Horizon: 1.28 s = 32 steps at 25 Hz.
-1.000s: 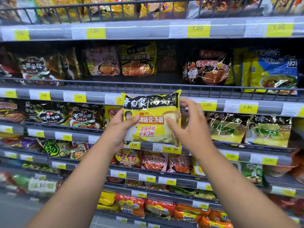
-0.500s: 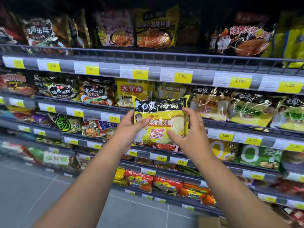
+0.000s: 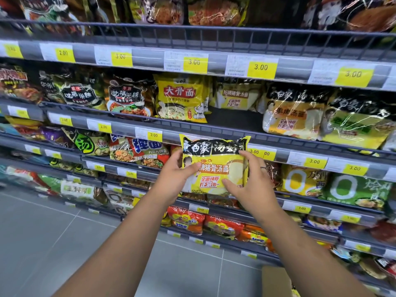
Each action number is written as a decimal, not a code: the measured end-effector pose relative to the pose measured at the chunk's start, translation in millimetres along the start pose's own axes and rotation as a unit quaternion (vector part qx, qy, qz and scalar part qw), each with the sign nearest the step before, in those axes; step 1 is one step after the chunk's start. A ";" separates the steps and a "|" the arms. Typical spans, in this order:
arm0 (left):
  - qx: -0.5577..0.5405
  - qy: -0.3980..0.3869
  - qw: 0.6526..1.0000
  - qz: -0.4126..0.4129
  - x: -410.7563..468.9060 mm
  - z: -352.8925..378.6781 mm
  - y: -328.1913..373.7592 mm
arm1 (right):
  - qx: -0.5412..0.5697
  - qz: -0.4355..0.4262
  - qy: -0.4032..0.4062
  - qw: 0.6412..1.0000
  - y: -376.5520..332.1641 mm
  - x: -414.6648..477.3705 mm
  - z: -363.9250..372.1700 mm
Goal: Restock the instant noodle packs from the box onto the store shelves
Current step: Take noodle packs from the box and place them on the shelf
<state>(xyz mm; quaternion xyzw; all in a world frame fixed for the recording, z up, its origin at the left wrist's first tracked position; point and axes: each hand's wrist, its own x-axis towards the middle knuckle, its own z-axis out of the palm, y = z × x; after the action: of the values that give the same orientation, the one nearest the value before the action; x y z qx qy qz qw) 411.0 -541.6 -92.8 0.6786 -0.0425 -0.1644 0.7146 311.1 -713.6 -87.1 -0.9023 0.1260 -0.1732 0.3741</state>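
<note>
I hold a yellow noodle pack with a black top band (image 3: 214, 161) upright in front of the shelves. My left hand (image 3: 174, 174) grips its left edge with the thumb across the front. My right hand (image 3: 249, 181) grips its right edge, thumb on the lower front. On the shelf (image 3: 225, 128) just above the pack, a matching yellow pack (image 3: 234, 96) stands far back, with a dark gap in front of it. A corner of the cardboard box (image 3: 276, 281) shows at the bottom edge, on the floor.
Several tiers of wire-fronted shelves carry noodle packs with yellow price tags. A yellow pack with red characters (image 3: 182, 97) stands left of the gap, and a black-and-yellow pack (image 3: 293, 112) stands right of it. Grey tiled floor (image 3: 64, 243) lies at lower left.
The view has tilted down and come closer to the shelves. Both hands still hold the pack, which now sits lower, below the shelf with the gap.
</note>
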 end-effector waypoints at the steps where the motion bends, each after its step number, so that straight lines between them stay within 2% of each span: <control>1: 0.007 0.000 1.000 0.002 2.2 -1.5 -3.9 | 0.001 -0.002 0.000 1.000 1.1 0.0 2.4; 10: 0.043 0.005 0.999 -0.008 14.5 0.7 -13.5 | -0.002 0.020 -0.009 1.000 9.6 3.3 10.5; 17: 0.053 0.015 0.997 0.056 35.4 24.4 43.7 | 0.010 0.002 0.056 0.998 -8.8 41.2 -16.4; 22: 0.073 0.049 0.991 0.105 55.7 45.6 73.2 | -0.026 -0.032 0.046 0.998 -16.8 71.3 -31.3; 24: 0.100 0.060 0.983 0.140 66.7 51.3 81.5 | -0.050 -0.036 0.050 0.997 -18.9 82.9 -33.5; 27: 0.166 0.061 0.966 0.190 81.9 55.8 91.9 | -0.079 -0.039 0.098 0.991 -19.9 105.0 -36.3; 32: 0.324 0.043 0.921 0.213 100.2 64.7 95.1 | -0.175 -0.018 0.135 0.975 -17.0 134.8 -34.3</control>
<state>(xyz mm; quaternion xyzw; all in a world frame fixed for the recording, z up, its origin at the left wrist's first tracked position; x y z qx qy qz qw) 504.0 -630.3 -10.6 0.8543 -0.2062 0.0438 0.4751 421.2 -771.7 -22.8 -0.9240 0.1879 -0.2756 0.1869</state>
